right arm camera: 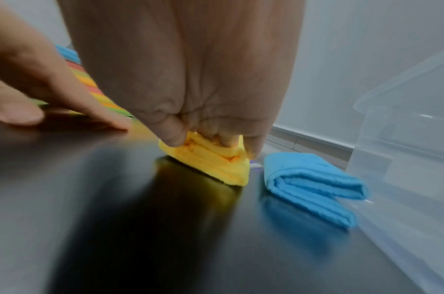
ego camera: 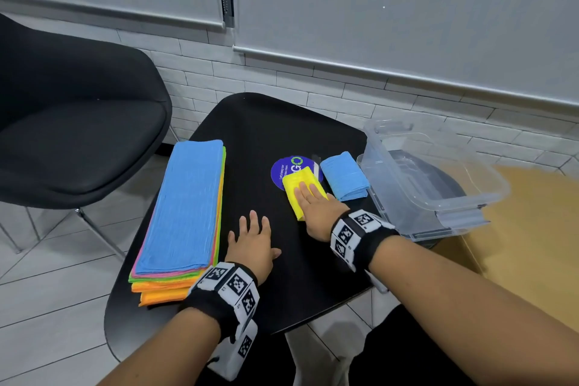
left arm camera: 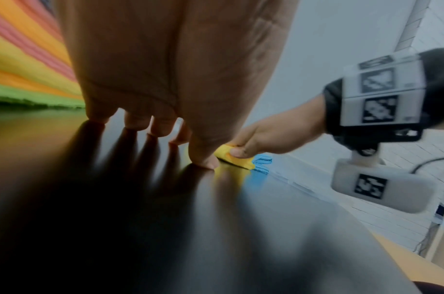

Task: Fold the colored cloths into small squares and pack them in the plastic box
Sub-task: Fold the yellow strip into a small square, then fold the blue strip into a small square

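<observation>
A small folded yellow cloth (ego camera: 296, 185) lies on the black table (ego camera: 266, 131), partly over a round blue sticker (ego camera: 282, 169). My right hand (ego camera: 308, 197) lies on top of it, fingers (right arm camera: 223, 142) on the cloth and thumb pressed against its left edge, so the cloth (right arm camera: 210, 165) bunches between them. My left hand (ego camera: 252, 238) rests flat on the table with fingers spread, holding nothing. A folded blue cloth (ego camera: 343, 175) lies just right of the yellow one, beside the clear plastic box (ego camera: 407, 178), which looks empty.
A tall stack of unfolded cloths (ego camera: 185, 207), blue on top with pink, green and orange beneath, lies along the table's left side. A black chair (ego camera: 72, 122) stands to the left. The box overhangs the table's right edge, against a brick wall.
</observation>
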`<state>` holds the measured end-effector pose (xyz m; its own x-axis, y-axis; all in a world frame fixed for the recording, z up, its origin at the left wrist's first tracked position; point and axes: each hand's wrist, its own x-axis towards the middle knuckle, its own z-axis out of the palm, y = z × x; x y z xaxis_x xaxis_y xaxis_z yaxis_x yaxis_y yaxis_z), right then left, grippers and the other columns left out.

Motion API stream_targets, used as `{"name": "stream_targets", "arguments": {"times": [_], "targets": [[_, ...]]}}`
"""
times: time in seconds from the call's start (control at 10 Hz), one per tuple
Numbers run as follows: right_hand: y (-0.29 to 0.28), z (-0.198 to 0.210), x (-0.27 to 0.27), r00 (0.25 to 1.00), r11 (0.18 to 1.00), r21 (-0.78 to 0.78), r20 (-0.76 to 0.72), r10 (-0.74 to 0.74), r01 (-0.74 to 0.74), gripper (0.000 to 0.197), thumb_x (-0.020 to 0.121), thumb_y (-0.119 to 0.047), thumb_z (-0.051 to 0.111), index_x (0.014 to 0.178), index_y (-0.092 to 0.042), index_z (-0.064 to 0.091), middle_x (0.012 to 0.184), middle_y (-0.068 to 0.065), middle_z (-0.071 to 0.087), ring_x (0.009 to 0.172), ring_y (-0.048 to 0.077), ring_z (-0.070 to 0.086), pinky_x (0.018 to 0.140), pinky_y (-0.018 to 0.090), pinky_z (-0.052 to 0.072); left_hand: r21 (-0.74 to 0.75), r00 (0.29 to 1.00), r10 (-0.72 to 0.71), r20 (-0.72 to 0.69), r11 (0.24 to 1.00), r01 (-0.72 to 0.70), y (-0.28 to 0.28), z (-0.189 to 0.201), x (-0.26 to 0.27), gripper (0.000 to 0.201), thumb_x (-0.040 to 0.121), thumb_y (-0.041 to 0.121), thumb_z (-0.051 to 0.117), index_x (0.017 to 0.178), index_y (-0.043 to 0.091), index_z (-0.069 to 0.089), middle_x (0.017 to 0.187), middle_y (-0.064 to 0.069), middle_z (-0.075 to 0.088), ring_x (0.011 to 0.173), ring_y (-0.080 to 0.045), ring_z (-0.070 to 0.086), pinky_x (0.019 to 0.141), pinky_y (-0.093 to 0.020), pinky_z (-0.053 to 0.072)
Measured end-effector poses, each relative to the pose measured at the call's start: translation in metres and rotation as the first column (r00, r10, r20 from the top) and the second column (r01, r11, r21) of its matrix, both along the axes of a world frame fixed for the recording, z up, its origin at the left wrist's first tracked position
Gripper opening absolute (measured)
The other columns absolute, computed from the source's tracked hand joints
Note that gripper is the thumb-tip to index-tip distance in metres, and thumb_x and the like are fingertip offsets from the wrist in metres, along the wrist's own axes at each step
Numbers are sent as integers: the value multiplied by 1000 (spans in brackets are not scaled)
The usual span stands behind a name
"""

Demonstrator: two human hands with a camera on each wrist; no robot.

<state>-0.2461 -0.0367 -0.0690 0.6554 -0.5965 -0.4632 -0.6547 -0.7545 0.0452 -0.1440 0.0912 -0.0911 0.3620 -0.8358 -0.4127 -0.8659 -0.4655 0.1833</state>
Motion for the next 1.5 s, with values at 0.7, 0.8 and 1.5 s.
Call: {"name": "stream_targets", "arguments": {"times": [0.7, 0.8, 1.5], "targets": [[-39, -5, 17, 994, 994, -67, 73, -78, 83, 63, 102, -32, 32, 153, -10, 4, 161, 8, -4, 148, 27, 4, 117, 41, 17, 27, 1000, 1, -20, 1000, 0, -3, -2, 2, 70, 101, 33, 40, 153, 14, -3, 159, -12, -15, 146, -30, -13, 118, -48, 6], [-33, -12, 14, 997, 993, -97, 40, -64, 67, 66, 102, -35, 29, 153, -8, -4, 160, 10, -8, 148, 29, -1, 119, 41, 14, 38, 1000, 1, -27, 999, 0, -2, -1, 2, 70, 101, 34, 40, 153, 14, -3, 159, -12, -15, 146, -30, -13, 118, -48, 6], [-6, 20, -3, 979, 985, -151, 173, 105, -79, 69, 101, -24, 36, 152, -8, -8, 160, 7, -13, 148, 23, -5, 119, 38, 6, 5, 1000, 23, -15, 1000, -23, -4, 1, 2, 71, 99, 34, 45, 153, 12, 3, 160, -13, -10, 147, -30, -8, 118, -47, 10]]}}
